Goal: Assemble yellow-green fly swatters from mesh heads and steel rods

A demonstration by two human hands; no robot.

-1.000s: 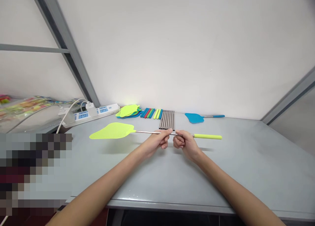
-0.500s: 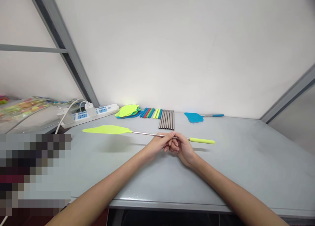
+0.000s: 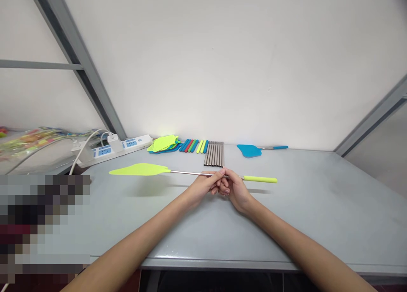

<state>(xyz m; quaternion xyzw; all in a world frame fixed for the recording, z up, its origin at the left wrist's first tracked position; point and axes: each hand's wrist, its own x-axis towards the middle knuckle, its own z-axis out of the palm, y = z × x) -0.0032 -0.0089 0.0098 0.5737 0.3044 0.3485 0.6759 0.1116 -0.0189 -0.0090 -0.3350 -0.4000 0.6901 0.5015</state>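
A fly swatter [image 3: 140, 169] with a yellow-green paddle, thin metal rod and yellow-green grip is held level above the table, paddle to the left. My left hand [image 3: 206, 184] is closed around the rod near its middle. Right beside it, my right hand [image 3: 235, 188] grips the rod just short of the handle. The thumbs meet on top, and the curled fingers partly hide the rod. Behind my hands lies a row of metal tubes [image 3: 214, 154]. Farther right rests a blue fly swatter [image 3: 250, 151] with a short rod and blue handle.
Several coloured grips [image 3: 190, 146] lie by a stack of swatter paddles [image 3: 163, 143] along the wall. A white power strip [image 3: 130, 144] with plugs and cables stands at the back left. Plastic-bagged goods [image 3: 34, 146] lie beyond. The grey table [image 3: 318, 207] has a front edge near me.
The held swatter is almost where it was, its handle end slightly higher in the picture. Both hands keep their hold; the whole view has shifted slightly.
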